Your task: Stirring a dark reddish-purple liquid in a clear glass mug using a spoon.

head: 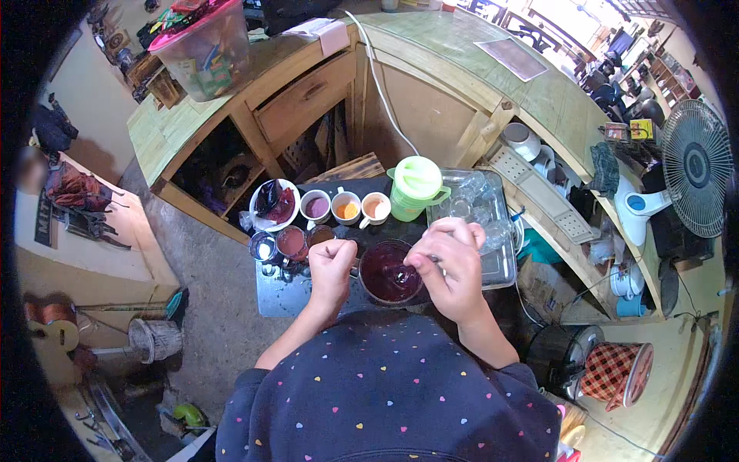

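Note:
A pot (391,272) of dark purple-red liquid is in front of me on a low table. My left hand (332,267) is closed round its handle at the left. Over the right rim, my right hand (450,268) pinches a thin utensil whose lower end is in the liquid. Cups (347,207) with purple, orange and tan contents stand in a row behind, beside a white bowl (275,203) holding dark red plastic-like pieces. Glass mugs (291,242) with brownish contents stand left of my left hand. A green lidded pitcher (414,187) stands behind the pot.
A clear tray (501,271) with several upturned glasses (474,193) lies at the right. Wooden counters (427,40) curve round the far side, with shelves of dishes at the right. A white fan (695,167) and a black cooker-like appliance (563,355) are farther right.

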A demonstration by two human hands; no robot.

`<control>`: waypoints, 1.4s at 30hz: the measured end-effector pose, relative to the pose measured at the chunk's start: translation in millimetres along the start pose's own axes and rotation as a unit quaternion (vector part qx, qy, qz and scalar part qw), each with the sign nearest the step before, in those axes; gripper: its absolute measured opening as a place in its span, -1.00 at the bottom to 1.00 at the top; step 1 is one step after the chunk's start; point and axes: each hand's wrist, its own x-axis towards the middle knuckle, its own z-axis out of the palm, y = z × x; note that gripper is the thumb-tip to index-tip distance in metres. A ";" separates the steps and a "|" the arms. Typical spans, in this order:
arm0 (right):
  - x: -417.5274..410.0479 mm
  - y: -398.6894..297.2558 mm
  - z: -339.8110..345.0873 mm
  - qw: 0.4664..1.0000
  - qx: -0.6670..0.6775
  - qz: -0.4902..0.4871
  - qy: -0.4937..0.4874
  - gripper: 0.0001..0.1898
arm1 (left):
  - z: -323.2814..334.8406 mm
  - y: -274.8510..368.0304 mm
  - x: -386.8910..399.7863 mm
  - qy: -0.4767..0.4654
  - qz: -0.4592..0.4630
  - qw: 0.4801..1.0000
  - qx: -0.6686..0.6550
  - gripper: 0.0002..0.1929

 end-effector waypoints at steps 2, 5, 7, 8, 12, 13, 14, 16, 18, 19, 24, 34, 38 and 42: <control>0.9 -0.6 1.3 0.997 -0.074 -0.010 0.036 -0.83 | -0.3 -0.7 -0.9 0.008 -0.003 1.000 0.013 -0.59; -0.9 4.4 3.1 0.998 -0.044 -0.021 -0.025 -0.83 | 0.1 -0.1 -0.2 0.010 -0.004 1.000 0.015 -0.59; -3.2 3.9 4.5 1.000 -0.006 -0.015 -0.016 -0.83 | -0.3 -1.5 0.2 0.007 -0.003 1.000 0.012 -0.59; -3.8 3.7 4.9 0.999 0.033 -0.009 -0.006 -0.83 | -0.5 -2.1 0.5 0.004 -0.003 1.000 0.009 -0.59; 0.4 -0.4 2.0 0.997 -0.064 -0.033 0.029 -0.84 | -2.2 -2.1 -0.1 -0.004 -0.005 1.000 0.019 -0.58; 0.7 0.5 2.6 0.997 -0.064 -0.033 0.002 -0.84 | -1.5 -1.7 0.2 0.001 -0.003 1.000 0.018 -0.58; 0.6 1.3 3.4 0.997 -0.063 -0.034 -0.025 -0.84 | -1.0 -1.4 0.4 0.006 -0.002 1.000 0.018 -0.57; -2.1 1.9 4.3 0.999 -0.025 -0.028 -0.019 -0.84 | 0.0 -0.5 0.1 0.004 0.000 1.000 0.016 -0.57; -2.0 0.3 4.0 1.000 0.014 -0.022 -0.014 -0.83 | -1.1 -1.1 -0.2 0.004 0.001 1.000 0.016 -0.57; -0.7 -2.6 2.8 0.999 -0.024 -0.025 0.004 -0.83 | -3.0 -2.8 0.0 -0.004 0.002 1.000 0.006 -0.57; 1.0 -2.9 4.4 0.996 -0.084 -0.023 -0.015 -0.83 | -2.6 -1.5 -0.6 -0.001 0.008 1.000 0.001 -0.58; 5.3 -1.6 2.2 0.996 -0.065 -0.035 -0.049 -0.83 | -4.3 -0.5 -1.4 -0.004 0.000 1.000 0.024 -0.60; 6.1 -8.5 4.3 0.997 -0.012 -0.041 -0.057 -0.83 | -4.1 -1.8 -2.3 -0.009 -0.008 1.000 0.016 -0.60; 7.8 -2.7 1.0 0.995 -0.076 -0.063 -0.026 -0.83 | -4.0 -2.1 -1.9 -0.007 -0.002 1.000 -0.005 -0.60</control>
